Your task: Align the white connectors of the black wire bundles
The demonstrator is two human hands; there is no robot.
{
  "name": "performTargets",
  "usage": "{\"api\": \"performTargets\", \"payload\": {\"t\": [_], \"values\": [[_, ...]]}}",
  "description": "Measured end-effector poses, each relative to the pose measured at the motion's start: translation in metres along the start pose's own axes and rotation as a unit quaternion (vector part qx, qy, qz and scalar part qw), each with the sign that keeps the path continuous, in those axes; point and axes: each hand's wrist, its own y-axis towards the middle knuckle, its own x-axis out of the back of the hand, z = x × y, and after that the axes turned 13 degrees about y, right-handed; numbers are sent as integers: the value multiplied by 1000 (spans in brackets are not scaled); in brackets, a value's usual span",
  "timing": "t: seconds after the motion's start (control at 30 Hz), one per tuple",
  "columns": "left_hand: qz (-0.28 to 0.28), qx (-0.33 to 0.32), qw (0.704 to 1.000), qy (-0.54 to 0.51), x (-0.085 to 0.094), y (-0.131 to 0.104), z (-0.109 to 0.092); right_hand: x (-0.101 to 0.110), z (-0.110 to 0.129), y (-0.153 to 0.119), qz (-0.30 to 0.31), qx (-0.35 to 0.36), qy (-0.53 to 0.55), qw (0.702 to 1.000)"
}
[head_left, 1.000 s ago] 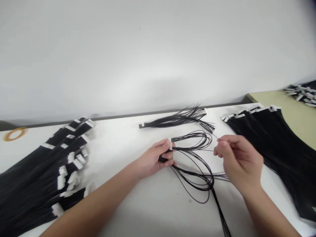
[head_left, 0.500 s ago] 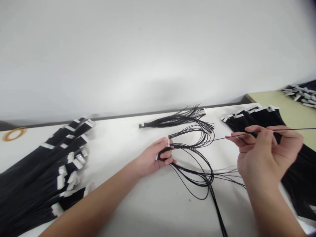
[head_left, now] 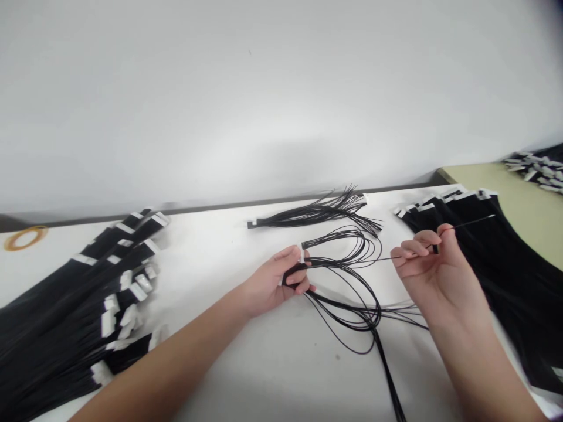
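My left hand (head_left: pixel 281 281) is closed around the connector end of a black wire harness (head_left: pixel 347 271), with a white connector (head_left: pixel 303 253) showing at its fingertips. Thin black wires loop out to the right of that hand, and a thicker bundle runs down toward the bottom edge. In my right hand (head_left: pixel 440 275), a single black wire (head_left: pixel 470 223) is pinched between thumb and fingers. Its pale tip sticks out to the upper right, and its other side stretches back to the harness.
Another black wire bundle (head_left: pixel 303 214) lies behind my hands. Black harnesses with white connectors are piled at left (head_left: pixel 57 305) and right (head_left: pixel 475 228). An amber ring (head_left: pixel 26 238) rests at the far left. More harnesses (head_left: pixel 536 170) lie on the yellowish table (head_left: pixel 488 176).
My right hand has moved left along the single wire, closer to the harness, and the wire's pale tip has come into sight. My left hand has stayed nearly in place.
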Motion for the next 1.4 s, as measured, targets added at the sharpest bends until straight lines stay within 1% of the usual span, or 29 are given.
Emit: {"api": "performTargets", "payload": {"t": [0.1, 0.17, 0.33, 0.53, 0.63, 0.8, 0.9, 0.97, 1.03, 1.07, 1.13, 1.17, 1.23, 1.3, 1.33, 1.4], "values": [[-12, -3, 1000, -15, -1, 0, 0, 0, 1, -1, -29, -8, -26, 999], [-24, -9, 999, -27, -1, 0, 0, 2, 1, -1, -37, -16, -37, 999], [-43, -20, 998, -43, -3, 1, 1, 3, 0, -4, -17, -25, -57, 998], [-44, -33, 998, -21, -4, 1, 3, -6, 1, -10, -9, -10, -48, 999], [-45, -47, 998, 8, -5, 0, 5, -9, 4, -13, 21, 23, -45, 999], [-51, -50, 997, 41, -6, 0, 5, -8, 9, -18, 106, 67, -56, 990], [-47, -46, 997, 49, -5, 1, 5, -8, 10, -20, 130, 103, -97, 981], [-41, -42, 997, 55, -5, 1, 6, -8, 8, -20, 141, 135, -144, 970], [-36, -39, 997, 56, -4, 1, 6, -7, 6, -22, 161, 176, -215, 947], [-33, -39, 997, 54, -4, 1, 6, -6, 5, -23, 174, 204, -264, 927], [-25, -40, 998, 48, -3, 1, 6, -3, 3, -26, 205, 247, -382, 867], [-21, -41, 998, 45, -3, 0, 6, -2, 3, -28, 226, 250, -444, 830], [-15, -41, 998, 44, -3, 0, 6, -1, 3, -31, 276, 217, -556, 753], [-11, -42, 998, 51, -3, 0, 5, -1, 2, -33, 324, 180, -621, 691], [-9, -43, 997, 57, -3, 0, 6, -1, 2, -33, 342, 173, -637, 669], [-4, -43, 997, 71, -3, 1, 6, -1, -1, -33, 367, 171, -652, 641]]}}
